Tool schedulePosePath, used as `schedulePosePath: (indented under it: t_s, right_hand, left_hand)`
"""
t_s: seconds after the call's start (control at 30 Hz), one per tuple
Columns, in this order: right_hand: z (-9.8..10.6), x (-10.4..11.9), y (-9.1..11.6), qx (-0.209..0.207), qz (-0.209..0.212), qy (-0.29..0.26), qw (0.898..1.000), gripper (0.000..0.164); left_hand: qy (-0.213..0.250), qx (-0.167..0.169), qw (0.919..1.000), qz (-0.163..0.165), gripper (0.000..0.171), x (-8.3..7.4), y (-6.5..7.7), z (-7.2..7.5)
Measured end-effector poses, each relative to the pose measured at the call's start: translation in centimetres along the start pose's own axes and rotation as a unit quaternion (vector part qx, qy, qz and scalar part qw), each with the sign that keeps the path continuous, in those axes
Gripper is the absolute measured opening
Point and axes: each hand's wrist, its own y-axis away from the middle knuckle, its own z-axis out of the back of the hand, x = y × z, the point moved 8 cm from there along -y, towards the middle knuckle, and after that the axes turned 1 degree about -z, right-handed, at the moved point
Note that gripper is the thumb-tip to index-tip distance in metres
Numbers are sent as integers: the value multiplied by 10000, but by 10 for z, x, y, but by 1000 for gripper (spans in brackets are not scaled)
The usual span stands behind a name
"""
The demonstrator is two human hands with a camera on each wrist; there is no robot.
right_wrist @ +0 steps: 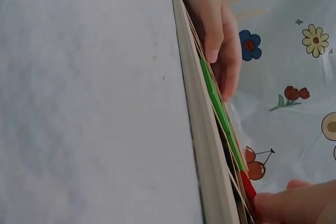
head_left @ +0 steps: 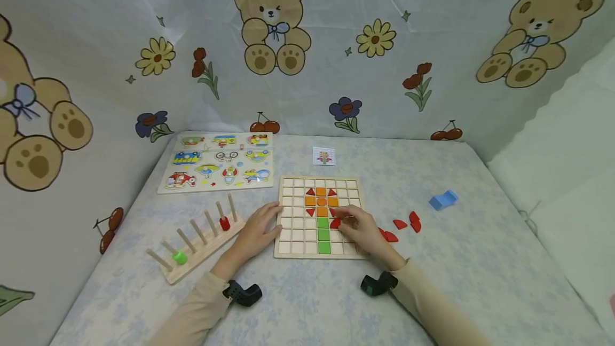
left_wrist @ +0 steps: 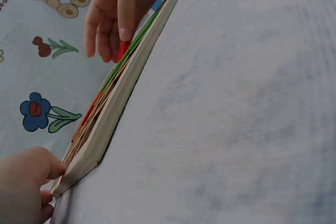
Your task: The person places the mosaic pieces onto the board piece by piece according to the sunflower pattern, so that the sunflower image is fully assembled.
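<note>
A wooden grid board (head_left: 298, 249) lies flat with green squares (head_left: 324, 234), orange pieces (head_left: 310, 202) and small red triangles (head_left: 310, 191) in its cells. My left hand (head_left: 258, 228) rests on the board's left edge, its thumb and fingers touching the rim. Over the right half, my right hand (head_left: 360, 228) pinches a red quarter-circle piece (head_left: 335, 223) beside the top green square. That red piece (right_wrist: 248, 184) shows at the fingertips in the right wrist view, by the board's surface. Several loose red pieces (head_left: 400, 224) lie right of the board, some partly behind the right hand.
A small pattern card (head_left: 324, 156) lies behind the board. At back left is a vehicle puzzle board (head_left: 216, 162). A peg stand (head_left: 206, 250) with green and red rings stands left of the left hand. A blue block (head_left: 443, 200) sits at right.
</note>
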Motion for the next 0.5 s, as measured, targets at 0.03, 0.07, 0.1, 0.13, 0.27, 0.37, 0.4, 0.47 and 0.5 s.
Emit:
schedulePosePath:
  t_s: [0.03, 0.07, 0.1, 0.13, 0.27, 0.37, 0.4, 0.47, 0.5]
  right_hand:
    - [-2, -2, 0, 5, -36, -49, 10000, 36]
    - [-3, -3, 1, -23, -78, -111, 9999, 35]
    - [-4, -3, 1, -67, -89, -90, 9999, 34]
    - [-3, -3, 2, -112, -106, -83, 9998, 32]
    - [0, -3, 4, -263, -200, -67, 9994, 29]
    - [5, -4, 7, -398, -374, -146, 9984, 26]
    - [9, -1, 8, -464, -477, -170, 9976, 26]
    - [19, 4, 10, -665, -567, -74, 9961, 24]
    - [24, 4, 11, -785, -550, 49, 9954, 23]
  left_hand:
    - [-24, 12, 10000, -10, 51, 0, 0, -1]
    - [-40, 29, 10000, 8, 51, 1, 0, -1]
    - [-48, 39, 10000, 29, 51, 1, 0, -2]
    - [-49, 49, 10000, 56, 50, 2, 0, -2]
    - [-70, 23, 10000, 68, 50, 2, 0, -1]
    - [-51, 13, 10000, 31, 49, 0, 0, 0]
    - [-41, 15, 10000, 28, 49, 0, 0, 0]
    - [-30, 30, 10000, 43, 49, 0, 0, 0]
    - [-37, 38, 10000, 48, 49, 0, 0, -1]
